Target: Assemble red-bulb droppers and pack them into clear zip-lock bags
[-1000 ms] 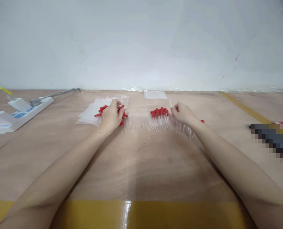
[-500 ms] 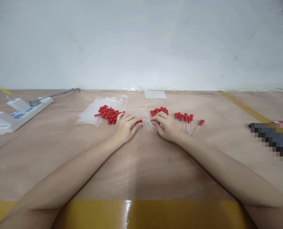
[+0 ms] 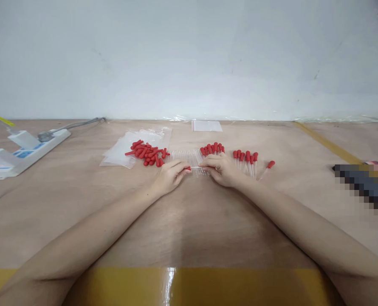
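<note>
Between finger and thumb, my left hand (image 3: 170, 176) pinches a red rubber bulb (image 3: 187, 168), mostly covered by the fingers. My right hand (image 3: 220, 170) is closed on a thin clear glass tube (image 3: 196, 167) that meets the bulb. Whether the tube sits inside the bulb I cannot tell. Behind both hands lies a row of loose glass tubes (image 3: 184, 156). A heap of red rubber bulbs (image 3: 143, 152) is to the left, on clear plastic bags (image 3: 120, 148). Red-topped droppers (image 3: 215, 147) lie behind my right hand, and more droppers (image 3: 248, 160) fan out to its right.
A white power strip (image 3: 45, 148) with plugs and cables lies at the left. A small plastic bag (image 3: 207, 126) is near the wall. At the right is a dark pixelated object (image 3: 364, 187). Yellow tape (image 3: 189, 284) runs along the table's front edge.
My left hand has shifted slightly nearer and to the right, uncovering more of the bulb heap and the loose tubes. Both hands still hold the bulb and tube end to end.
</note>
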{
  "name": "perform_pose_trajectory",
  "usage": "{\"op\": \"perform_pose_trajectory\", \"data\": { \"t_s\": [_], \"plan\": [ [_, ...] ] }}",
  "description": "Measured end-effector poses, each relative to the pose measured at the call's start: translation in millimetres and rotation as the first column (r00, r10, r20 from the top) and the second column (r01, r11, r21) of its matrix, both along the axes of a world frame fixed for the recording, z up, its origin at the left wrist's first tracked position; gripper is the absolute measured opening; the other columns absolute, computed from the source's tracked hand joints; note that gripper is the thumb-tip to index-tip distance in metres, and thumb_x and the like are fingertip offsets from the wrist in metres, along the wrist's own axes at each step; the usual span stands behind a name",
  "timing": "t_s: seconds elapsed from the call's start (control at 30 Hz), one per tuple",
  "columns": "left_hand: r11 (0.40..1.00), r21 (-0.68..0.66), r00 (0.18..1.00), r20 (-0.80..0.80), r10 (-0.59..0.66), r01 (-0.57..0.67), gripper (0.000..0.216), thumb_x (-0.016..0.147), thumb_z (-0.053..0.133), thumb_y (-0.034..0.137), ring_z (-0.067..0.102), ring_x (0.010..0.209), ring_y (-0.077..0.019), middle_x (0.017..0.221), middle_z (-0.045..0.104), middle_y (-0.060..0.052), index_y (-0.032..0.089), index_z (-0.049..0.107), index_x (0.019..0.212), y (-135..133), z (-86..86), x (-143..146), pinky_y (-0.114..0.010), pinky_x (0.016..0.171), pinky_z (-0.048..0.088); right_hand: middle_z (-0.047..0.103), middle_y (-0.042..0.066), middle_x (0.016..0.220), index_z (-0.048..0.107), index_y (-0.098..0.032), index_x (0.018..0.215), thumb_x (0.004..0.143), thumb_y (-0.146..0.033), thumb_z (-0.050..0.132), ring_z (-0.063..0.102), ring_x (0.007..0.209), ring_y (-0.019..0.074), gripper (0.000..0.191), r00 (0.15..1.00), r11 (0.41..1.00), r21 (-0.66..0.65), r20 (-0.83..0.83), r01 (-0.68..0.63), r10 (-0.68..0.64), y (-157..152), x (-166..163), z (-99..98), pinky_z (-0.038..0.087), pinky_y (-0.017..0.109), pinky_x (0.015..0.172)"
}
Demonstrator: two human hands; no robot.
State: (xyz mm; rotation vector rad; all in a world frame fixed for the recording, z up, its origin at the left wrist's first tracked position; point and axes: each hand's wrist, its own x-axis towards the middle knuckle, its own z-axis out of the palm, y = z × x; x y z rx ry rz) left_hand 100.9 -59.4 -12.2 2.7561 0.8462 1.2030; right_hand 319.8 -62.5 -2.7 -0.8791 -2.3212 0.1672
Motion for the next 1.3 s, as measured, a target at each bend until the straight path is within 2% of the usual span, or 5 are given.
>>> {"op": "perform_pose_trajectory", "data": {
  "t_s": [0.2,0.5,0.87,1.1,1.3],
  "plan": [
    [1.0,0.0,0.991,-0.134,-0.005,0.005,0.023,0.089,0.04,0.028,0.054,0.067,-0.0137,0.076,0.058,-0.006,0.014,0.058,0.088,-0.4,1.6,-0.3,-0.024,0.062,0.044,0.065,0.004,0.088,0.063,-0.021,0.096,0.084,-0.012,0.039,0.055,0.075,0.0141,0.028,0.983,0.986,0.161,0.169,0.041,-0.068,-2.5,4.0,2.1,0.024,0.031,0.068],
    [0.999,-0.039,0.985,-0.167,-0.042,0.036,0.022,0.089,0.04,0.028,0.05,0.062,-0.0125,0.073,0.056,-0.005,0.014,0.056,0.085,-3.9,4.6,0.5,-0.023,0.057,0.042,0.062,0.004,0.071,0.059,-0.015,0.082,0.086,-0.019,0.037,0.046,0.058,0.0121,0.022,0.982,0.99,0.143,0.186,0.007,-0.034,-7.7,-8.1,4.4,0.021,0.03,0.064],
    [0.998,0.046,0.977,-0.211,-0.025,0.036,0.025,0.09,0.038,0.031,0.054,0.067,-0.0134,0.077,0.059,-0.006,0.015,0.057,0.092,2.5,1.8,-1.9,-0.024,0.061,0.044,0.063,0.004,0.072,0.059,-0.016,0.081,0.085,-0.02,0.039,0.052,0.065,0.0144,0.021,0.99,0.999,-0.034,0.141,-0.001,0.006,-7.9,-12.1,7.0,0.028,0.028,0.066],
    [0.988,0.142,0.974,-0.222,-0.034,0.067,0.022,0.089,0.041,0.029,0.056,0.069,-0.0139,0.078,0.06,-0.007,0.015,0.058,0.093,2.9,0.4,-4.4,-0.025,0.064,0.045,0.062,0.002,0.072,0.061,-0.016,0.082,0.085,-0.02,0.038,0.055,0.067,0.0122,0.024,0.999,0.936,-0.351,0.016,-0.028,0.036,-12.4,-18.4,12.1,0.036,0.022,0.062],
    [0.997,0.074,0.973,-0.229,0.028,-0.012,0.032,0.084,0.049,0.039,0.056,0.087,-0.0182,0.095,0.061,-0.008,0.016,0.056,0.105,3.3,16.8,-7.0,-0.029,0.078,0.043,0.059,0.0,0.063,0.06,-0.017,0.07,0.083,-0.028,0.044,0.049,0.057,0.0107,0.023,0.974,0.935,-0.34,0.225,0.101,-0.024,-8.9,-5.7,38.5,0.033,0.022,0.054]
  ]
}}
